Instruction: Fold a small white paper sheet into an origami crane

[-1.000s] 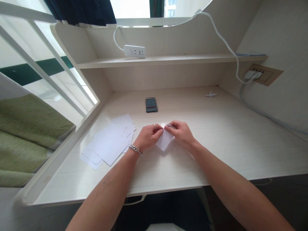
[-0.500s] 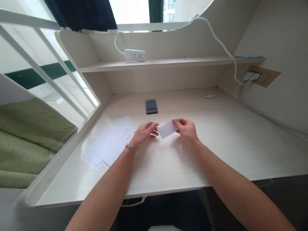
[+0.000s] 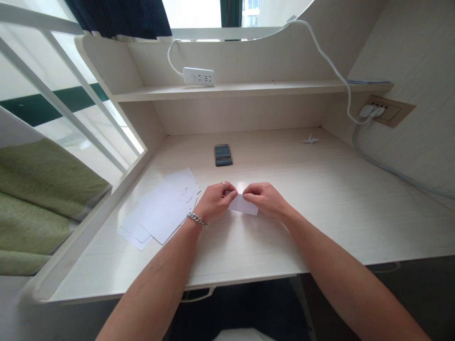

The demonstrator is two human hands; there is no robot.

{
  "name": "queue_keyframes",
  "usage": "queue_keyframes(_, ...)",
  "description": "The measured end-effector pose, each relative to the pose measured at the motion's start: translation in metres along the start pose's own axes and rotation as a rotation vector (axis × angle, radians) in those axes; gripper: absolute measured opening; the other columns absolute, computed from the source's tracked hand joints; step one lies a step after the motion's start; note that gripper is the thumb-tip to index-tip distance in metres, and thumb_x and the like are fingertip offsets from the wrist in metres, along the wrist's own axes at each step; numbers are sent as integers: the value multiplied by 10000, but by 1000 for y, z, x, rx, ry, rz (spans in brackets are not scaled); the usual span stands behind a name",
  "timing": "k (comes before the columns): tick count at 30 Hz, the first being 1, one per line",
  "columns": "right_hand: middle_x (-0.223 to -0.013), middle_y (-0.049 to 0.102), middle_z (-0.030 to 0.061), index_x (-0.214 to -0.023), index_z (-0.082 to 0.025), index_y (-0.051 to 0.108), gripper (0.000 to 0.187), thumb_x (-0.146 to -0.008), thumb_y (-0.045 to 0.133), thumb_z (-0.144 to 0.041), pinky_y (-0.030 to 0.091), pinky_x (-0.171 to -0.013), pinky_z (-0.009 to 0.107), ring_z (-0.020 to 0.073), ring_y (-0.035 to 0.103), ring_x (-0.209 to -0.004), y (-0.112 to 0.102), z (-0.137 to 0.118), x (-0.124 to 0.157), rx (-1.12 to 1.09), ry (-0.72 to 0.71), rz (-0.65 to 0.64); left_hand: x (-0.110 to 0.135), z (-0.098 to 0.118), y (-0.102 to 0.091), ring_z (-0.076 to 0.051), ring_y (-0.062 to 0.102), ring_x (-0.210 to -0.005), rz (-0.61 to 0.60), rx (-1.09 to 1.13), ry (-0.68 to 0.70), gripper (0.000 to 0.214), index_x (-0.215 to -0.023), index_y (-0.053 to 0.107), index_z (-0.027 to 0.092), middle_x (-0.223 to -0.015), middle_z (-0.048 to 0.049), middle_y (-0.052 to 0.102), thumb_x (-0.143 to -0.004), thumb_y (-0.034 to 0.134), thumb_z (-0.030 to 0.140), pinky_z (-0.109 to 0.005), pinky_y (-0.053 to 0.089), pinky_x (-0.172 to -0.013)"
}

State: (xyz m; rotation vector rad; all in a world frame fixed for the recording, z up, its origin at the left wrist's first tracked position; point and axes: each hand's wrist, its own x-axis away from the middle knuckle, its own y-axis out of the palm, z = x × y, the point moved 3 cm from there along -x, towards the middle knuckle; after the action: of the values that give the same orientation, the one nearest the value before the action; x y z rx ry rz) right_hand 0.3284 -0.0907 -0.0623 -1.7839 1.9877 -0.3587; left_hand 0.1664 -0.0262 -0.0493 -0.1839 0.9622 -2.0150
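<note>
A small folded piece of white paper [image 3: 242, 205] lies on the pale wooden desk [image 3: 320, 199] in front of me. My left hand [image 3: 215, 201], with a ring and a metal bracelet at the wrist, pinches its upper left edge. From the other side my right hand [image 3: 266, 199] pinches the paper's upper right edge with curled fingers. Both hands rest low on the desk and meet over the paper.
A loose pile of white sheets [image 3: 159, 210] lies to the left of my hands. A dark phone [image 3: 223, 155] sits farther back. A small white paper crane [image 3: 310, 139] stands at the back right. A power strip [image 3: 198, 76] lies on the shelf; its cable runs to a wall socket [image 3: 382, 111].
Half a second ago my right hand alone held the paper lifted and turned; now it is down on the desk and my left hand has taken hold again.
</note>
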Motion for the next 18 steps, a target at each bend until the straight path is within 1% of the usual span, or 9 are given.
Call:
queue_keyframes(2, -667, 656, 7, -676, -197, 699, 150, -733, 574, -257, 389, -573, 255, 150, 562, -644, -6, 3, -1, -34, 39, -6, -2, -4, -4, -162, 549, -661, 18, 27, -29, 207, -745, 679, 195, -739, -29, 669, -806, 558, 351, -266, 378, -611)
queue_keyframes(5, -642, 656, 21, -664, -177, 692, 137, -717, 586, -245, 401, -581, 256, 146, 573, -632, -18, 8, -1, -139, 98, 1, -4, -18, -11, -153, 538, -630, 80, 124, -118, 225, -724, 674, 185, -702, -26, 653, -780, 589, 385, -264, 375, -584)
queue_keyframes(8, -728, 692, 62, -696, -161, 687, 161, -731, 613, -299, 417, -573, 257, 157, 604, -666, -24, 13, 0, -262, 188, 81, -6, -32, -13, -142, 539, -616, 165, 295, -227, 258, -753, 672, 169, -703, -30, 651, -747, 632, 424, -259, 383, -558)
queue_keyframes(10, -823, 705, 82, -785, -159, 699, 219, -746, 640, -366, 432, -574, 254, 167, 626, -711, -19, 14, 0, -353, 218, 89, -7, -36, -10, -139, 543, -617, 184, 410, -276, 302, -788, 671, 158, -725, -39, 655, -725, 660, 452, -254, 388, -536)
queue_keyframes(12, -898, 704, 85, -897, -168, 701, 291, -747, 668, -414, 451, -585, 251, 169, 642, -742, -9, 13, -2, -444, 200, 14, -8, -37, -7, -140, 548, -621, 199, 495, -300, 340, -805, 665, 146, -733, -46, 651, -705, 683, 471, -252, 403, -528)
queue_keyframes(13, -880, 701, 80, -905, -165, 697, 296, -740, 684, -411, 463, -597, 250, 166, 647, -741, -5, 12, -3, -471, 190, -21, -7, -36, -6, -142, 553, -627, 200, 528, -306, 349, -803, 660, 141, -735, -48, 649, -696, 692, 472, -255, 418, -534)
queue_keyframes(15, -774, 686, 58, -858, -157, 690, 268, -730, 699, -392, 471, -596, 244, 148, 639, -688, 0, 12, -5, -486, 200, 1, -6, -32, -6, -150, 572, -657, 150, 574, -314, 343, -789, 654, 134, -744, -52, 650, -686, 708, 457, -267, 452, -567)
queue_keyframes(18, -687, 660, 36, -786, -148, 688, 216, -733, 694, -357, 461, -562, 233, 119, 603, -605, 0, 14, -5, -445, 204, 45, -3, -26, -8, -160, 596, -703, -28, 532, -301, 298, -771, 672, 124, -754, -63, 664, -686, 725, 405, -279, 472, -625)
